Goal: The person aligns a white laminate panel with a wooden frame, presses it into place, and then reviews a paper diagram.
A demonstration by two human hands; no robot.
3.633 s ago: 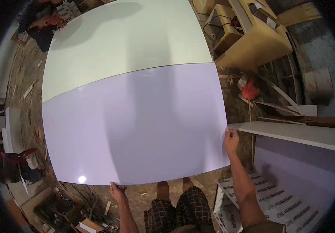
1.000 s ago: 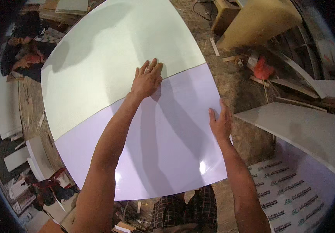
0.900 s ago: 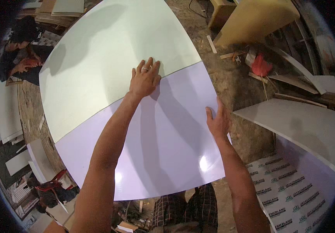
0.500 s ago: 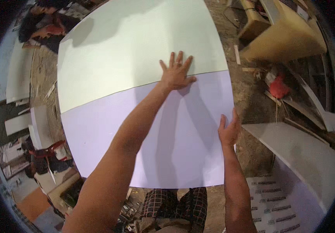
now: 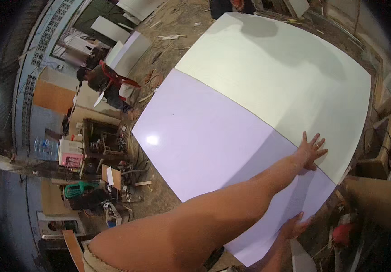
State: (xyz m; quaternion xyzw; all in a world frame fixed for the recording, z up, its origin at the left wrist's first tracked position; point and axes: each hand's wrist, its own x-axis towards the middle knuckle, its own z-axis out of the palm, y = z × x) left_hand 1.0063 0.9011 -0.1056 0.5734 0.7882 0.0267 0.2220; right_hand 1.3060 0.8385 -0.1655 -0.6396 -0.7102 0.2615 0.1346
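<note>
Now the left hand (image 5: 311, 152) lies spread at the seam (image 5: 268, 125)

And what a broad surface it is, set at a slant across the middle of the view and over to the right: a glossy lilac sheet (image 5: 209, 136) on the near side, a pale green sheet (image 5: 268, 77) beyond it, the two meeting at one thin dark line! Left hand: open, palm down, fingers fanned out on the green, thumb over toward the lilac, right by that line. Right hand (image 5: 293, 227): down at the lilac's right edge, thumb and fingers a little apart, but dim and partly lost there, so whether it grips the edge or only rests against it, I cannot tell

So how far along are we? By my reading, well on with the laying: both sheets lie spread out, side by side, and the line between them runs unbroken as far as the arm lets us see. Whether they are fixed down, or one laps the other, the view does not say. Both hands are on or at the sheets, so letting go is not yet done, and any pressing or lining up along that edge looks unfinished to me

Off to the left, a co-worker (image 5: 98, 81) sits by a red chair (image 5: 114, 73), well apart from the sheets; bottom right, a red bundle (image 5: 344, 234) lies beyond the right hand
</note>
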